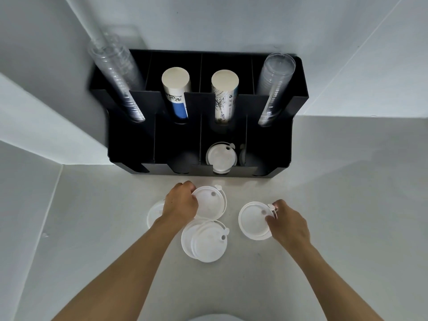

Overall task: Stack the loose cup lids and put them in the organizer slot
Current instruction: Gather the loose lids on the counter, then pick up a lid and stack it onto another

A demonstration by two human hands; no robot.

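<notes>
Several white cup lids lie loose on the pale counter in front of a black organizer (pixel 129 144). My left hand (pixel 181 203) grips the left edge of one lid (pixel 210 202); another lid (pixel 154 215) is partly hidden under that hand. My right hand (pixel 288 224) pinches the right rim of a separate lid (pixel 252 220). Between and below the hands, a few lids (pixel 205 243) overlap in a loose pile. A stack of lids (pixel 221 156) sits in the organizer's lower slot, third from the left.
The organizer stands against the white wall. Its upper slots hold clear plastic cup stacks (pixel 115 79) (pixel 274 89) at both ends and paper cup stacks (pixel 176 93) (pixel 224 96) in the middle. The other lower slots look dark. A wall corner juts out at the left.
</notes>
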